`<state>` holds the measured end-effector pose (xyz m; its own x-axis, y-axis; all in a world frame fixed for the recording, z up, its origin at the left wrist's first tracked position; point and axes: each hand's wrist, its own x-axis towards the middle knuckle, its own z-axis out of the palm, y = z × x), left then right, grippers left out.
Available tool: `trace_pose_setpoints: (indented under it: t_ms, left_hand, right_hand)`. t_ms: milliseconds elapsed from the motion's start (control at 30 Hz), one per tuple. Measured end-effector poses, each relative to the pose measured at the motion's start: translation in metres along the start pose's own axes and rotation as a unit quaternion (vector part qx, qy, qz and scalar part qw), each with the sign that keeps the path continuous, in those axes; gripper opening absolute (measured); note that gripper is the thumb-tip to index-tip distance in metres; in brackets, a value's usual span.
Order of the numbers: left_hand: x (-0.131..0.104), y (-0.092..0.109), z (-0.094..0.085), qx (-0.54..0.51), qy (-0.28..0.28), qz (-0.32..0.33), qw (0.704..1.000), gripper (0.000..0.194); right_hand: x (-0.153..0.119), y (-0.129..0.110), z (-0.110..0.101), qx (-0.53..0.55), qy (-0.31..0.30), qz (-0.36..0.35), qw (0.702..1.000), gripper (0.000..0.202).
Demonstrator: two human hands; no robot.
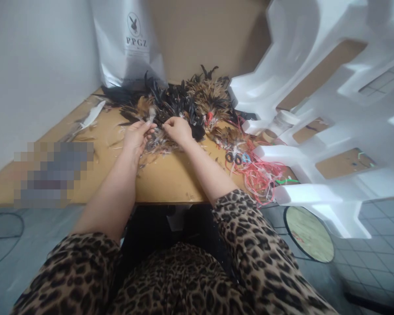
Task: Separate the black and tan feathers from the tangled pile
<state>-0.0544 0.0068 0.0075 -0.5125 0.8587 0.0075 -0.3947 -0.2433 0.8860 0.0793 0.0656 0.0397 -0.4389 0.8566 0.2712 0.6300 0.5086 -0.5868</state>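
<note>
At the middle of the table, my left hand (138, 135) is closed in a pinch, with a brown feather (145, 106) with pale fluff at its base standing up from the fingertips. My right hand (177, 130) is pinched just beside it; whatever lies between its fingertips is too small to make out. Beneath both hands is a heap of loose fluffy feathers (159, 142). Black feathers (175, 100) are piled right behind them, and a brown feather bundle (212, 96) with a red spot at its base stands to the right.
A tangle of pink string (258, 177) lies at the table's right, beside two black rings (233, 158) like scissor handles. White moulded foam (295, 153) overhangs that side. Behind stands a white bag (128, 52). A white feather (93, 113) lies left. Below right is a round stool seat (310, 234).
</note>
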Motion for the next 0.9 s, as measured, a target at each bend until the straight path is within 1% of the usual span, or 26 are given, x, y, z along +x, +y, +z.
trace_pose_setpoints:
  t_ms: [133, 233, 367, 467, 600, 700, 767, 833, 900]
  left_hand:
    - [-0.001, -0.002, 0.002, 0.038, -0.012, 0.009, 0.999, 0.017]
    - [0.0, -0.005, 0.002, 0.051, -0.019, 0.013, 0.998, 0.017]
    - [0.001, -0.008, 0.003, 0.046, -0.035, 0.019, 0.998, 0.016]
    - [-0.001, -0.009, 0.004, 0.042, -0.055, 0.021, 0.997, 0.014]
    - [-0.004, -0.008, 0.006, 0.046, -0.068, 0.01, 0.997, 0.012]
    - [-0.007, -0.005, 0.008, 0.047, -0.066, -0.004, 0.997, 0.011]
    - [-0.009, -0.004, 0.009, 0.042, -0.069, -0.008, 0.997, 0.011]
    - [-0.01, -0.002, 0.01, 0.033, -0.071, -0.014, 0.997, 0.012]
    - [-0.011, 0.0, 0.011, 0.024, -0.062, -0.023, 0.998, 0.012]
  right_hand:
    - [0.004, -0.005, 0.021, -0.058, -0.023, 0.019, 0.998, 0.025]
    - [-0.001, 0.0, 0.022, -0.041, -0.032, 0.019, 0.998, 0.02]
    - [-0.013, 0.016, 0.007, 0.059, -0.023, -0.005, 0.998, 0.02]
    - [-0.021, 0.028, -0.003, 0.152, 0.001, -0.018, 0.988, 0.022]
    - [-0.033, 0.032, -0.007, 0.268, 0.037, 0.012, 0.963, 0.021]
    - [-0.039, 0.026, -0.007, 0.333, 0.023, 0.044, 0.942, 0.021]
    - [-0.042, 0.023, -0.007, 0.366, 0.006, 0.049, 0.929, 0.023]
    - [-0.042, 0.023, -0.009, 0.38, -0.004, 0.047, 0.924, 0.024]
    - [-0.04, 0.025, -0.011, 0.374, -0.008, 0.045, 0.926, 0.026]
